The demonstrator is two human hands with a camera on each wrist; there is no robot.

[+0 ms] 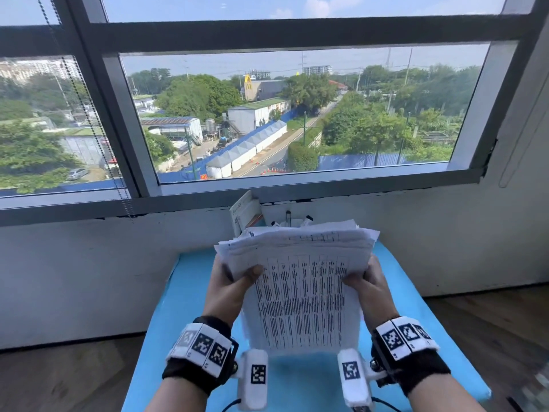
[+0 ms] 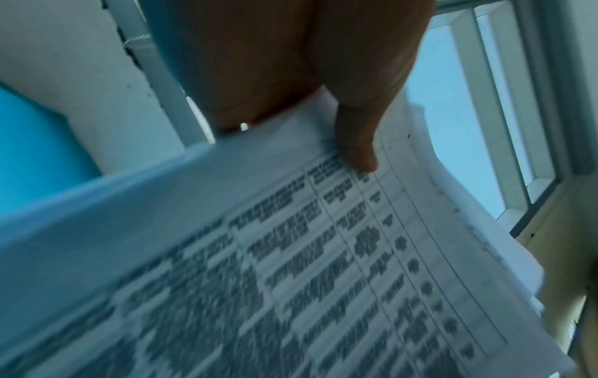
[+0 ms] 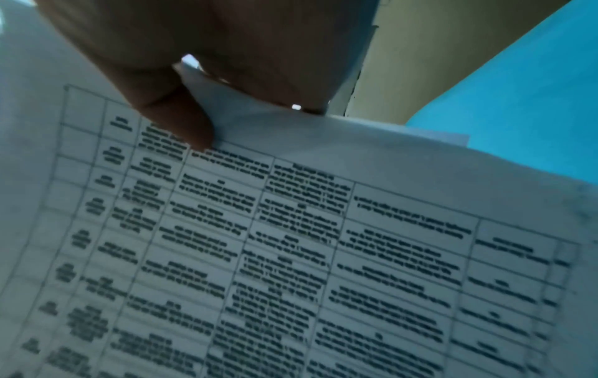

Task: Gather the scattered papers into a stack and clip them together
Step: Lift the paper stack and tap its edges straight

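While the left hand (image 1: pixel 230 288) pinches one side edge, thumb on top, the uneven stack of white printed paper sheets (image 1: pixel 300 289) stands above the blue table (image 1: pixel 184 307); light, floppy, slide-prone, I judge. Right hand (image 1: pixel 372 288) pinches the opposite edge.

One stack of papers (image 1: pixel 300 292) sits at the lower middle of the head view; its sheets are too many and too closely layered to count, though several loose top edges fan out at the upper end. Two hands show there: the left hand (image 1: pixel 227 288) at the stack's left edge and the right hand (image 1: pixel 372 285) at its right edge. Two wrist bands with square black-and-white markers appear near the bottom. One blue surface (image 1: pixel 190 292) lies under everything. One small booklet (image 1: pixel 243 214) stands at the centre. Pens behind the stack number about three, partly hidden.
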